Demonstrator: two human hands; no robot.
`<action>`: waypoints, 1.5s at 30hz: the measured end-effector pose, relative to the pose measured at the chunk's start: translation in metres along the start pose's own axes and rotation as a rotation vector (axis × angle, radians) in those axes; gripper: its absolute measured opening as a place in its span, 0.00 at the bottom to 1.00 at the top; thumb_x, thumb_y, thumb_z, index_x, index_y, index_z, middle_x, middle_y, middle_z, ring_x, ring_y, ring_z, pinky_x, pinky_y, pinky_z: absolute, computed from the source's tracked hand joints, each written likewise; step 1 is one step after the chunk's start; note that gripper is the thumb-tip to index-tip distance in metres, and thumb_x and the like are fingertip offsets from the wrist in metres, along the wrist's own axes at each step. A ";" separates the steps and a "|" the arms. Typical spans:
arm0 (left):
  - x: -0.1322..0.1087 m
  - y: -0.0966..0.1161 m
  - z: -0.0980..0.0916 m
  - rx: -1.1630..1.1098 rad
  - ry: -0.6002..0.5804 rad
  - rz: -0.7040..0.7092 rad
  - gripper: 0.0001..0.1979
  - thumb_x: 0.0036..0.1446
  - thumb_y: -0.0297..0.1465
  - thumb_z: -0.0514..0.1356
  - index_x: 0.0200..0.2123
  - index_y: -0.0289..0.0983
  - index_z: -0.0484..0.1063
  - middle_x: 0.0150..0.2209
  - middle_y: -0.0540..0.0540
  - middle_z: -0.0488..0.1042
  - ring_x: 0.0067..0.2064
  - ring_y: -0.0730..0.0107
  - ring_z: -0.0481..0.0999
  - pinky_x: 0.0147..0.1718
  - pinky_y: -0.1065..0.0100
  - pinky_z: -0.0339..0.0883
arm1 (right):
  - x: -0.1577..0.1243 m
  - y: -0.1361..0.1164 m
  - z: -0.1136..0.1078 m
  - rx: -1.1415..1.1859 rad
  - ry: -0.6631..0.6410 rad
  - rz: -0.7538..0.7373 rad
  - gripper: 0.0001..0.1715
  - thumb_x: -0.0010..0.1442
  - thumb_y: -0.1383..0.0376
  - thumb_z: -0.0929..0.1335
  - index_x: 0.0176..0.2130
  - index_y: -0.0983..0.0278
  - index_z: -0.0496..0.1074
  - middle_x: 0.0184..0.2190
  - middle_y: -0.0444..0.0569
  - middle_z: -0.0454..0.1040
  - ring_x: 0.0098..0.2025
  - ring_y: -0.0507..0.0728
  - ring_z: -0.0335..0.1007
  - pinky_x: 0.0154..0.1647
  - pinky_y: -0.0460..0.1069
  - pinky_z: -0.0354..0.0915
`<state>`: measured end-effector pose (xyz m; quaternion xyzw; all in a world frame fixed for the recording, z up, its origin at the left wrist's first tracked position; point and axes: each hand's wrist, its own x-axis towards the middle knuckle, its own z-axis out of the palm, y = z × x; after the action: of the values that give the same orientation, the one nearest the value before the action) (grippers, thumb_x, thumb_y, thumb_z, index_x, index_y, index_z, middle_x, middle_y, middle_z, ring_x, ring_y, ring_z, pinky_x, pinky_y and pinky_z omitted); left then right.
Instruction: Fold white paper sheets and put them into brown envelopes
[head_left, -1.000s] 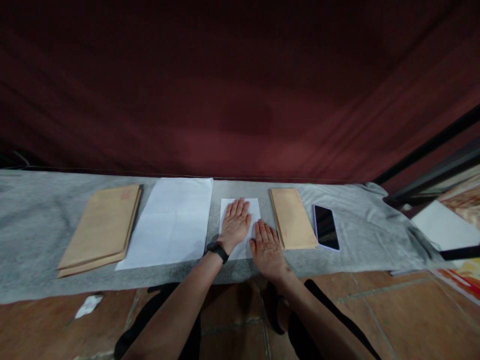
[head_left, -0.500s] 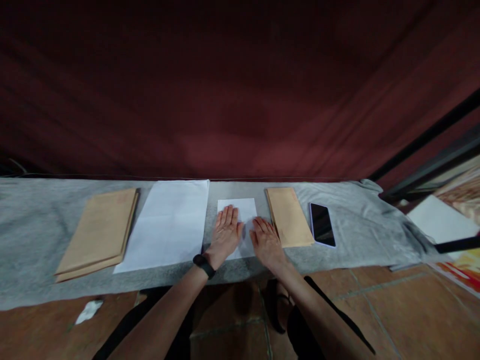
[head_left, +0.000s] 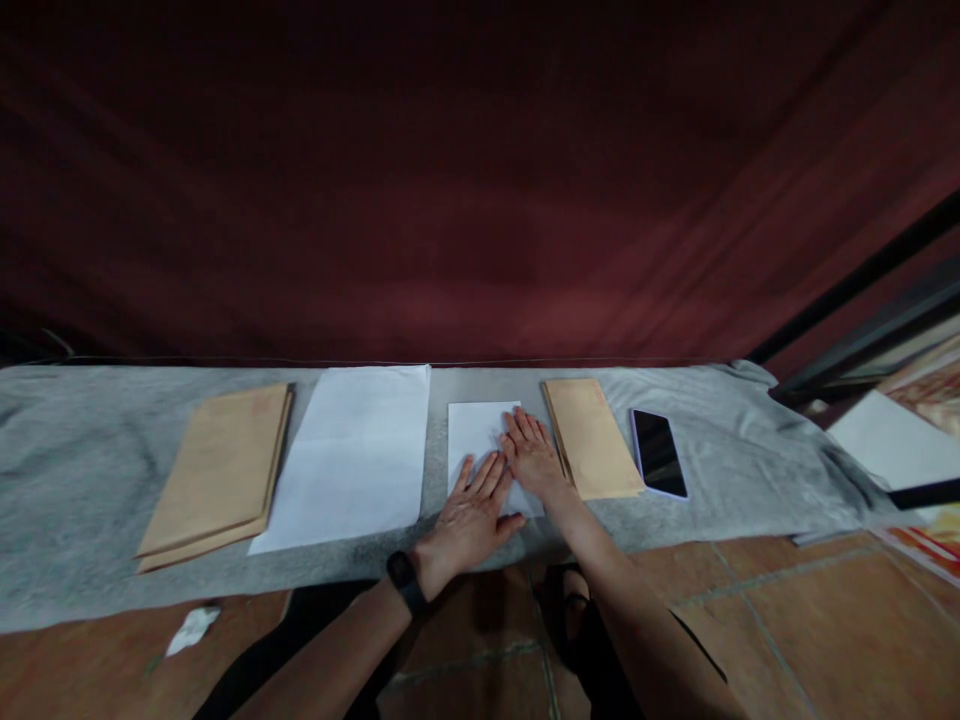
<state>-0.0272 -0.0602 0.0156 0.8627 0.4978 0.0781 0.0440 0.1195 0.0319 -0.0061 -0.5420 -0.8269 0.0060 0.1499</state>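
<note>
Both palms lie on a small folded white sheet of paper (head_left: 472, 428) on the grey cloth. My left hand (head_left: 471, 515), with a dark band on the wrist, rests over its lower left part, fingers spread and pointing up and right. My right hand (head_left: 531, 452) is flat across its right side, fingers outstretched. The fingertips of my left hand come up against my right hand. Parts of the paper are hidden under both hands. To its left is a stack of larger white paper (head_left: 352, 450); to its right, a stack of small brown envelopes (head_left: 592, 435).
Large brown envelopes (head_left: 214, 470) are stacked at the left. A phone (head_left: 658, 452) lies right of the small envelopes. The grey cloth (head_left: 750, 460) ends along a dark red curtain (head_left: 480, 200). A crumpled white scrap (head_left: 193, 629) lies on the tiled floor (head_left: 847, 620).
My left hand has slid down toward the paper's near edge. My right hand has shifted slightly up on the right side. The whole view has drifted a little.
</note>
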 end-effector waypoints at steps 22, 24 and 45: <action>-0.034 0.015 -0.022 0.109 -0.096 -0.013 0.26 0.62 0.18 0.44 0.62 0.31 0.62 0.65 0.32 0.61 0.68 0.54 0.58 0.64 0.47 0.56 | -0.065 0.006 -0.021 0.043 -0.110 -0.195 0.29 0.70 0.62 0.58 0.67 0.67 0.56 0.68 0.55 0.55 0.70 0.59 0.50 0.67 0.58 0.54; -0.035 0.019 -0.028 0.110 -0.112 -0.028 0.26 0.62 0.18 0.43 0.62 0.31 0.63 0.66 0.33 0.61 0.68 0.54 0.59 0.64 0.47 0.57 | -0.067 0.012 -0.022 0.067 -0.129 -0.218 0.30 0.71 0.61 0.58 0.68 0.67 0.56 0.69 0.54 0.55 0.70 0.59 0.49 0.67 0.58 0.55; -0.031 0.019 -0.015 0.090 -0.056 -0.147 0.30 0.60 0.18 0.45 0.65 0.35 0.59 0.66 0.34 0.61 0.67 0.54 0.59 0.63 0.48 0.57 | -0.087 0.024 -0.025 0.176 -0.095 -0.251 0.29 0.71 0.61 0.57 0.68 0.65 0.56 0.68 0.56 0.56 0.69 0.60 0.51 0.67 0.61 0.56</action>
<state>-0.0293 -0.0966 0.0303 0.8267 0.5614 0.0280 0.0246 0.1793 -0.0397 -0.0072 -0.4185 -0.8905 0.0852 0.1571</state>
